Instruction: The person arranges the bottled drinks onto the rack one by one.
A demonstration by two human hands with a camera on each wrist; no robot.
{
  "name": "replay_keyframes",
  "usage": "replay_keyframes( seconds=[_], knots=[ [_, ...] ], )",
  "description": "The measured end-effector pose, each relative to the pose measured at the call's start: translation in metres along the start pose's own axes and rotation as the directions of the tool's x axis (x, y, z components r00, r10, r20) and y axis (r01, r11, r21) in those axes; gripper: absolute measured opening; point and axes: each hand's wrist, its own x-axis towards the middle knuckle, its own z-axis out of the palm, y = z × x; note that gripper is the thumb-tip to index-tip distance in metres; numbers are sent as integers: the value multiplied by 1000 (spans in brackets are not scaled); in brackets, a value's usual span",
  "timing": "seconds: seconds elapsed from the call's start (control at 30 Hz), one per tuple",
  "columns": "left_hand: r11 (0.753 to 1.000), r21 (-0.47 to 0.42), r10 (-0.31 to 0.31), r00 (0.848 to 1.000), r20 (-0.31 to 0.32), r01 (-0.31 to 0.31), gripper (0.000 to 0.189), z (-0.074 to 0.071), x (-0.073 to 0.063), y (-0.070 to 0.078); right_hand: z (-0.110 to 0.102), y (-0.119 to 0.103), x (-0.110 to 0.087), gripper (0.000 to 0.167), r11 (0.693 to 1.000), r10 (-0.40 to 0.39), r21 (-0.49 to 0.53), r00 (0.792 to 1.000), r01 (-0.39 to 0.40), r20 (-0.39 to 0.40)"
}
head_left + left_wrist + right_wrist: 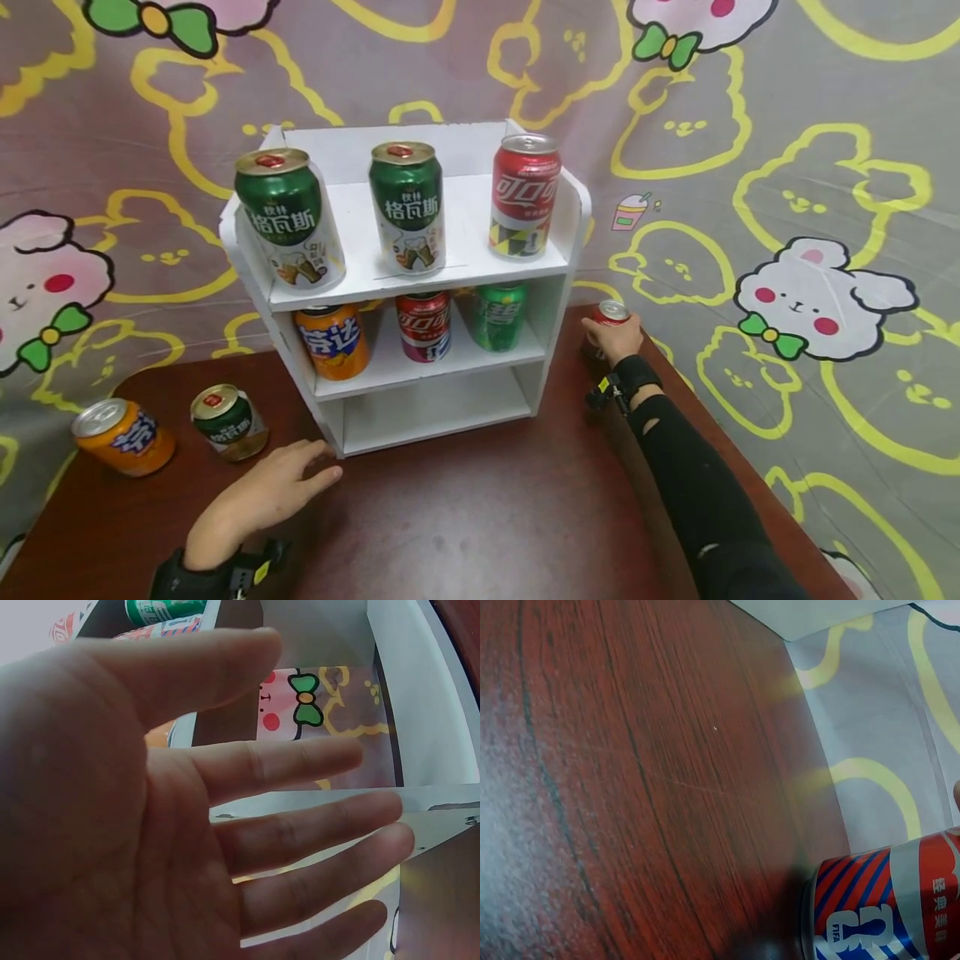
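Observation:
At the right side of the table, my right hand (621, 340) grips a red cola can (612, 310) from above, beside a white shelf (438, 414). The right wrist view shows the same cola can (874, 911) standing on the wood, with a patterned lower band; most of the hand is outside that view. My left hand (266, 490) is held over the table by the shelf's front left corner, fingers extended and holding nothing. Seen from its wrist, the left hand (180, 817) has its fingers spread. Nearest to it is a green-and-white can (228, 423) on the table.
Two green-topped cans, one (407, 208) in the middle, and a red can (525, 196) stand on the shelf's top. Below are an orange can (333, 342), a red can (424, 327) and a green can (499, 318). Another orange can (127, 437) stands far left. Patterned cloth (675, 275) hangs behind.

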Motion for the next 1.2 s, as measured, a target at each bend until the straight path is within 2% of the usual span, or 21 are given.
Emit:
replay_keyframes(
  seconds=[0.17,0.37,0.47,0.57,0.67,0.77,0.87,0.97,1.0,1.1,1.2],
  knots=[
    [1000,-5,1,1000,0,-1,48,1,0,0,-3,4,3,98,997,-22,-75,1000,21,-8],
    [1000,-11,-15,1000,22,15,52,3,0,1,-11,12,0,88,979,-126,-157,991,131,42],
    [1000,-13,-23,999,30,24,52,4,-1,0,-18,14,-3,85,958,-198,-187,974,216,110],
    [999,-10,-31,999,27,32,51,4,-1,0,-28,12,-7,85,932,-273,-185,939,313,210],
    [1000,-5,-29,999,23,30,52,4,-1,-1,-38,6,-15,84,910,-324,-152,890,386,321],
    [1000,-6,-27,999,21,28,53,3,0,-1,-48,1,-27,79,902,-350,-92,838,422,418],
    [1000,-6,-24,999,27,25,52,1,0,0,-55,1,-40,70,892,-390,-5,775,452,497],
    [1000,-5,-15,1000,26,15,49,0,1,1,-62,2,-55,60,878,-432,89,700,470,569],
    [1000,-5,-11,1000,24,11,47,0,1,1,-65,-2,-63,58,870,-447,116,669,479,594],
    [1000,0,6,1000,15,-6,42,0,1,1,-71,-11,-83,55,854,-478,187,586,486,655],
    [1000,8,12,1000,9,-12,37,-1,1,1,-77,-26,-102,58,833,-508,245,513,495,692]
  ],
)
